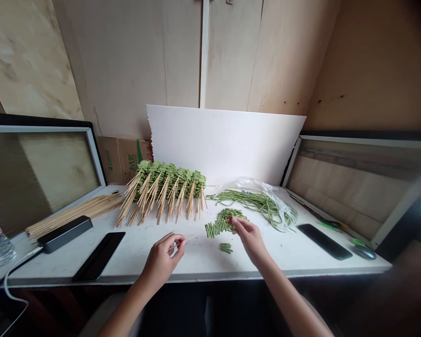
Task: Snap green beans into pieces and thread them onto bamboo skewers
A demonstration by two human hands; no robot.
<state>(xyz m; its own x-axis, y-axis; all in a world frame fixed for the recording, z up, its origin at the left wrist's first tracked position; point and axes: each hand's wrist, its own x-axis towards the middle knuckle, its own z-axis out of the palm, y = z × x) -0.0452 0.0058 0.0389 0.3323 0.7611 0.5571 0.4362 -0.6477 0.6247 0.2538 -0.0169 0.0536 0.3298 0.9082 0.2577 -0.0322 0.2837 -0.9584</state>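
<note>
My left hand (164,255) is closed in a pinch around a thin bamboo skewer (189,238), whose fine tip points right. Just above the table, my right hand (247,234) has thumb and fingers pressed together at the right end of a row of cut green bean pieces (214,228). Its fingertips partly cover the pieces there, so how many it grips cannot be told. Behind that hand lies a small heap of cut beans (233,213). A short bundle of cut pieces (226,248) rests on the table between the hands.
Stacked skewered beans (171,182) stand at the back left, sticks toward me. Loose skewers (80,210), a black box (66,233) and a phone (98,256) lie left. Long beans (247,199) in a plastic bag (284,210), another dark phone (324,241) and a mouse (365,252) are right.
</note>
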